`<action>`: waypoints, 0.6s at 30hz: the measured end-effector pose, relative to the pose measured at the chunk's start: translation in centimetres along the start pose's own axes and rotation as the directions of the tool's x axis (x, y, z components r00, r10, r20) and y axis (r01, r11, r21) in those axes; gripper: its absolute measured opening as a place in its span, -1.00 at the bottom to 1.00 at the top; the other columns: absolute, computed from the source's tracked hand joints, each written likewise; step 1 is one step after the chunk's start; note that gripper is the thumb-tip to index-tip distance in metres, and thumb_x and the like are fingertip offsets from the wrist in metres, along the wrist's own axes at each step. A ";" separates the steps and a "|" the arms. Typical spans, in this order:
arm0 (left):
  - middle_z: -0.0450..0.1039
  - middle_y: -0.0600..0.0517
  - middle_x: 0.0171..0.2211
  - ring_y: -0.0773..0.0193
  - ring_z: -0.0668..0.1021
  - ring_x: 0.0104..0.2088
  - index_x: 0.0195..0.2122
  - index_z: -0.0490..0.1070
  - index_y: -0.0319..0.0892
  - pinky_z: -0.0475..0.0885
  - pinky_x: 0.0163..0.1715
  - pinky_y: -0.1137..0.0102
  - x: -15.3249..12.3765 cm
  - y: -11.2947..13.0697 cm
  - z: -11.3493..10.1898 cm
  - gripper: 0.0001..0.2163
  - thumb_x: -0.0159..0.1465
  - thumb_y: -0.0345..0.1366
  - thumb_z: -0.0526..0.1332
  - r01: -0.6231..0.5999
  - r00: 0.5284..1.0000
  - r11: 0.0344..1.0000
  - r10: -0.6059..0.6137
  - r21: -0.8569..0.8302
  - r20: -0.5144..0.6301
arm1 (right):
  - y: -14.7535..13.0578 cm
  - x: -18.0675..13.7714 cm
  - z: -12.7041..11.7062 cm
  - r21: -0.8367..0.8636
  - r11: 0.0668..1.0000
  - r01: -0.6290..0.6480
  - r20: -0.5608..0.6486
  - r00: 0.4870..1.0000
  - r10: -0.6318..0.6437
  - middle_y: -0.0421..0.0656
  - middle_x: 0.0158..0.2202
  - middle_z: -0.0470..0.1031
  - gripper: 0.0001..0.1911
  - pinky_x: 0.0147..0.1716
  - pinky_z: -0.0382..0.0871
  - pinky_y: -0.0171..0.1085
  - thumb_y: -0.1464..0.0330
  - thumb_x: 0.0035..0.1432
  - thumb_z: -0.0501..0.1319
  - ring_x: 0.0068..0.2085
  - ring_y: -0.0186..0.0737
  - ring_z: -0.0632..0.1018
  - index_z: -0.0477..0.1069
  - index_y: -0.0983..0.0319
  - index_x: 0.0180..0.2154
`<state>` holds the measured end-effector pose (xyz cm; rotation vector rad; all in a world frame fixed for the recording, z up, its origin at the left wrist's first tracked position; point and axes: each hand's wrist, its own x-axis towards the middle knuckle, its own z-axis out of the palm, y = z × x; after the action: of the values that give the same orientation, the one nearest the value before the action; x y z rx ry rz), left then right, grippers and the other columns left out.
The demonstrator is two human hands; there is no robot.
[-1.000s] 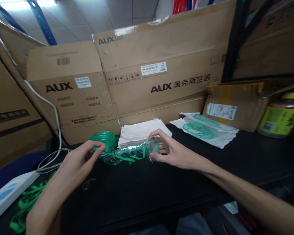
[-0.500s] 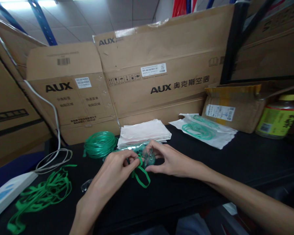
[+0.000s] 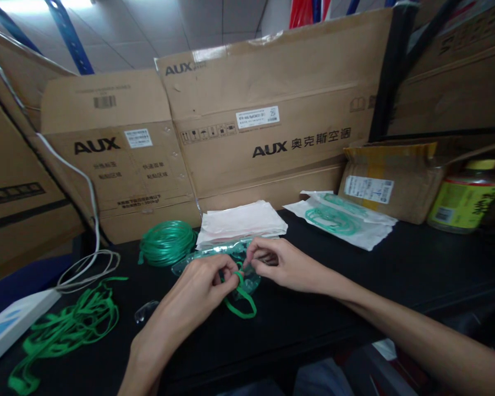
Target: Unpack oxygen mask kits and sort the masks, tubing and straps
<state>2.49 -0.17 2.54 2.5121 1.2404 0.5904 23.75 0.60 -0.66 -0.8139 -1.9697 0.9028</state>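
Observation:
My left hand (image 3: 208,278) is closed in a pinch on a green elastic strap (image 3: 247,315), whose loop hangs below the fingertips. Close beside it, my right hand (image 3: 278,264) has thumb and fingers drawn together; what lies between them is too small to make out. A clear greenish plastic mask (image 3: 253,285) sits under the two hands, partly covered by the fingers and strap. Behind them lies a clear plastic bag (image 3: 214,251). A small clear plastic piece (image 3: 145,311) rests by my left forearm.
Loose green straps (image 3: 72,324) lie at left beside a white power strip (image 3: 18,324). Coiled green tubing (image 3: 168,243) and white packets (image 3: 241,223) are at the back. Bagged tubing (image 3: 334,220), a carton (image 3: 390,181) and a yellow-labelled bottle (image 3: 464,198) stand right.
My right hand's fingers have come off the rounded part of the mask and closed into a pinch near the strap. The mask sits lower, and my left hand keeps the strap.

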 end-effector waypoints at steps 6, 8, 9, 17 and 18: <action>0.46 0.12 -0.47 0.30 0.44 -0.47 -0.28 0.51 -0.13 0.24 -0.42 0.46 0.0 0.2 0.2 -0.84 0.32 -0.28 0.13 -0.004 1.000 1.000 0.004 -0.012 0.007 | -0.2 0.0 0.1 -0.159 0.987 -0.037 0.057 0.997 0.047 -0.22 -0.45 0.51 -0.92 -0.41 0.32 -0.35 0.42 0.17 0.24 -0.42 -0.30 0.48 0.52 0.26 -0.31; 0.44 0.12 -0.48 0.29 0.44 -0.46 -0.31 0.49 -0.14 0.22 -0.43 0.46 0.0 0.3 0.2 -0.83 0.31 -0.28 0.12 0.032 0.999 0.999 -0.031 -0.009 0.019 | -0.2 -0.1 0.1 -0.228 0.973 -0.034 0.062 0.997 0.049 -0.21 -0.47 0.52 -0.88 -0.44 0.28 -0.36 0.41 0.19 0.23 -0.45 -0.31 0.46 0.55 0.28 -0.31; 0.42 0.13 -0.50 0.28 0.44 -0.46 -0.34 0.48 -0.15 0.20 -0.43 0.45 0.0 0.3 0.3 -0.83 0.31 -0.29 0.11 0.050 0.998 0.999 -0.050 -0.004 0.029 | -0.2 -0.1 0.1 -0.253 0.967 -0.025 0.059 0.997 0.041 -0.21 -0.48 0.52 -0.86 -0.44 0.27 -0.35 0.41 0.21 0.22 -0.46 -0.31 0.46 0.56 0.28 -0.30; 0.25 0.18 -0.55 0.35 0.33 -0.49 -0.48 0.32 -0.16 0.11 -0.43 0.43 -0.5 1.3 0.7 -0.81 0.30 -0.32 0.10 0.000 1.000 1.000 0.000 -0.008 0.020 | 0.2 0.0 0.0 -0.227 0.972 -0.067 0.024 0.997 0.074 -0.17 -0.44 0.56 -0.85 -0.40 0.31 -0.34 0.40 0.22 0.22 -0.42 -0.27 0.51 0.56 0.30 -0.30; 0.23 0.18 -0.55 0.36 0.32 -0.49 -0.48 0.31 -0.16 0.12 -0.44 0.44 -0.6 1.4 0.6 -0.82 0.29 -0.33 0.10 0.001 1.000 1.000 0.000 -0.023 0.031 | 0.2 0.1 0.0 -0.235 0.969 -0.079 0.007 0.997 0.083 -0.17 -0.45 0.55 -0.86 -0.40 0.31 -0.35 0.42 0.21 0.22 -0.42 -0.27 0.51 0.56 0.30 -0.31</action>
<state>3.42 -1.52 2.48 2.4923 1.2159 0.5610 23.75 0.77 -0.78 -1.0305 -2.0968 0.7324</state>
